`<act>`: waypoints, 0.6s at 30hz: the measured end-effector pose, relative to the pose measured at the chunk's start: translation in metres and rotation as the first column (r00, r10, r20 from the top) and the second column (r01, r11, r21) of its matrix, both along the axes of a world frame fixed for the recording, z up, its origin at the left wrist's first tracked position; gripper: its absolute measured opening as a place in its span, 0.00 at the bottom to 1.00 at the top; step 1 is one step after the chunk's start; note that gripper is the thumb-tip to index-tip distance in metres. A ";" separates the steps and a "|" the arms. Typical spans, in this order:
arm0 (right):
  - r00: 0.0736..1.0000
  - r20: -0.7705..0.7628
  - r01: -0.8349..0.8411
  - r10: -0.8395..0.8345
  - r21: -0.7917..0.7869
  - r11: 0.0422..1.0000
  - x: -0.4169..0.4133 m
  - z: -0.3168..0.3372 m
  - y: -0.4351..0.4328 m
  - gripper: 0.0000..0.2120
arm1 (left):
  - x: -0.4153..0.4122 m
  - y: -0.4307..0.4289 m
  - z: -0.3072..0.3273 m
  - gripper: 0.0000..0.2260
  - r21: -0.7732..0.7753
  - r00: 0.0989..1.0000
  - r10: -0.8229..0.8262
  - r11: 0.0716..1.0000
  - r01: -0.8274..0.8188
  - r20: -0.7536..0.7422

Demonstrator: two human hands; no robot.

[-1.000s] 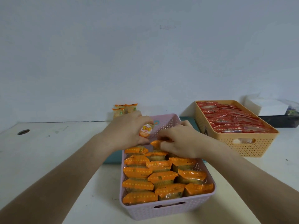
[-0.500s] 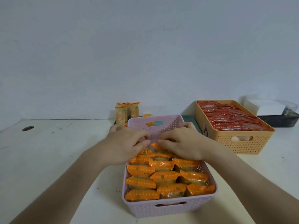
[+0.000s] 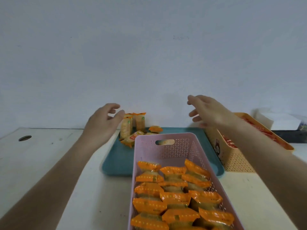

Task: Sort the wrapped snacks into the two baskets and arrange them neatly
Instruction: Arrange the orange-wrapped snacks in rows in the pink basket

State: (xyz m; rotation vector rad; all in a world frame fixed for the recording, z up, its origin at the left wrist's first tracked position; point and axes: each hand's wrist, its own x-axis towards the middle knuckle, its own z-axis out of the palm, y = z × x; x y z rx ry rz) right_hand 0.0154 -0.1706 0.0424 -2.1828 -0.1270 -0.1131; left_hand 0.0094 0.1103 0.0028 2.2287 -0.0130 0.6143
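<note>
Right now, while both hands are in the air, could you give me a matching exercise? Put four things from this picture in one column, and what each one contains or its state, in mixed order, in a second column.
Column A
1. pink plastic lattice basket
2. tan plastic lattice basket
3. teal flat tray
4. left hand

Column B
a. red-wrapped snacks inside
b. open, holding nothing
c. rows of orange-wrapped snacks inside
d. a few loose packets on it

Pairs: 1-c, 2-a, 3-d, 4-b

2 bare forearms (image 3: 54, 176); left hand (image 3: 103, 125), right hand (image 3: 211, 112) bare, slightly blurred.
</note>
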 end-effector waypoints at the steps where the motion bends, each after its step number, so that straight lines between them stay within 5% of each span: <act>1: 0.987 -0.155 0.030 -0.030 -0.006 1.000 0.018 0.005 0.000 0.27 | 0.018 0.008 -0.002 0.22 -0.082 0.989 -0.002 0.997 -0.010 -0.149; 4: 0.849 -0.526 0.021 -0.040 -0.043 0.999 0.057 -0.004 0.007 0.39 | 0.052 0.013 -0.018 0.37 -0.247 0.857 -0.129 0.969 0.002 -0.500; 7: 0.666 -0.745 -0.011 0.037 0.040 0.999 0.078 -0.030 0.016 0.46 | 0.080 0.006 -0.041 0.49 -0.183 0.787 -0.154 0.982 0.053 -0.598; 11: 0.639 -0.741 -0.169 0.206 0.126 0.978 0.109 -0.060 0.034 0.37 | 0.121 0.001 -0.065 0.58 -0.273 0.761 -0.297 0.948 0.163 -0.577; 13: 0.595 -0.712 -0.242 0.372 0.283 0.928 0.123 -0.071 0.048 0.26 | 0.132 -0.002 -0.072 0.53 -0.319 0.743 -0.421 0.903 0.288 -0.521; 15: 0.546 -0.680 -0.293 0.490 0.393 0.872 0.136 -0.080 0.057 0.29 | 0.138 -0.006 -0.076 0.45 -0.248 0.700 -0.494 0.868 0.429 -0.516; 18: 0.528 -0.706 -0.271 0.472 0.387 0.881 0.150 -0.088 0.059 0.36 | 0.144 -0.008 -0.081 0.47 -0.065 0.707 -0.438 0.870 0.488 -0.556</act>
